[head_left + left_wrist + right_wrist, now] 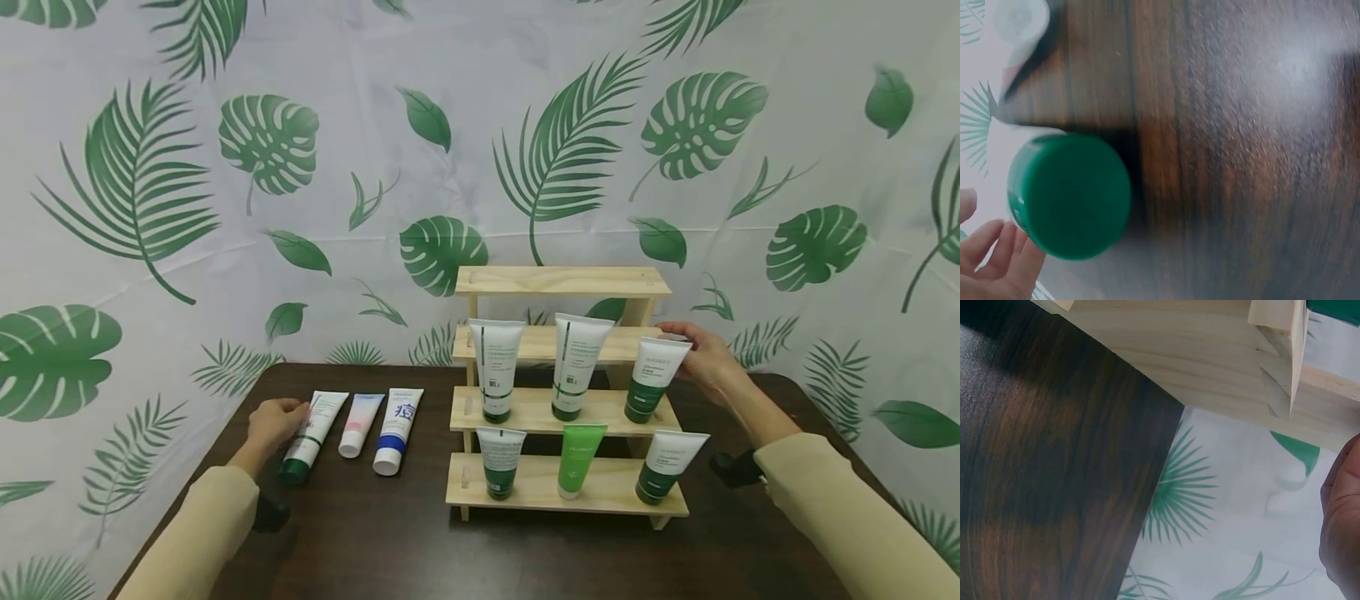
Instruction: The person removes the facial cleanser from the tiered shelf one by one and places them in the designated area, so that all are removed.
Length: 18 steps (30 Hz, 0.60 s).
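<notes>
My left hand [276, 423] rests against the left side of a white squeeze tube [324, 421] with a green cap [1075, 197], which lies on the table. In the left wrist view its fingers [1007, 253] touch the tube beside the cap, thumb apart. My right hand [705, 358] is at the right end of a stepped wooden rack [570, 282], close behind the top of a white-and-green tube [657, 375] standing cap down on its second step. That tube hides part of the hand; I cannot tell what its fingers hold. The right wrist view shows only the hand's edge [1342, 519].
A small pink-and-white tube [361, 425] and a white tube with a blue cap [398, 432] lie on the dark table [360, 542]. Two tall white tubes [498, 367] share the second step; a bright green tube [580, 458] and two others occupy the lowest. A leaf-print cloth [337, 150] hangs behind.
</notes>
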Available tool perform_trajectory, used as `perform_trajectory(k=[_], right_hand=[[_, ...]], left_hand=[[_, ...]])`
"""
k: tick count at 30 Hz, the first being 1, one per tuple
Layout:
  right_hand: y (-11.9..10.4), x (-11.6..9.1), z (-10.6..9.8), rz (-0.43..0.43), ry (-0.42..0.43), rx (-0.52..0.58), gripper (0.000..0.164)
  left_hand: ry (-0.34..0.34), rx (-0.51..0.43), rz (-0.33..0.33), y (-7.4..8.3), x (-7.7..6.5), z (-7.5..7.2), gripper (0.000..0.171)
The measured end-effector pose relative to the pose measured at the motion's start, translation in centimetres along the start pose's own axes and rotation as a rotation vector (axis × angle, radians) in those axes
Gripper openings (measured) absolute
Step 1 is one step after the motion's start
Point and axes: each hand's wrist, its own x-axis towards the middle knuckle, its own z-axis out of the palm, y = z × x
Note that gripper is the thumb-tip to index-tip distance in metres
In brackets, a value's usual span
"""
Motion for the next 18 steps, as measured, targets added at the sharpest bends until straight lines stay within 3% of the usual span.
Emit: perform_trajectory(k=[5, 9, 15, 18], right_hand=[[0.0, 0.0, 0.0, 0.008, -0.01, 0.008, 0.054], [-0.1, 0.0, -0.1, 0.01, -0.015, 0.01, 0.053], [0.0, 0.0, 0.0, 0.01, -0.015, 0.001, 0.053], [0.0, 0.0, 0.0, 0.008, -0.012, 0.008, 0.053]], left_hand=[[0.158, -0.049, 0.082, 1.2, -0.2, 0.1, 0.045], [0.211, -0.108, 0.147, 2.8, -0.4, 0.3, 0.042], [0.191, -0.231, 0.239, 5.6, -1.4, 0.7, 0.04], [0.133, -0.307, 0.292, 7.4, -2.4, 1.1, 0.041]])
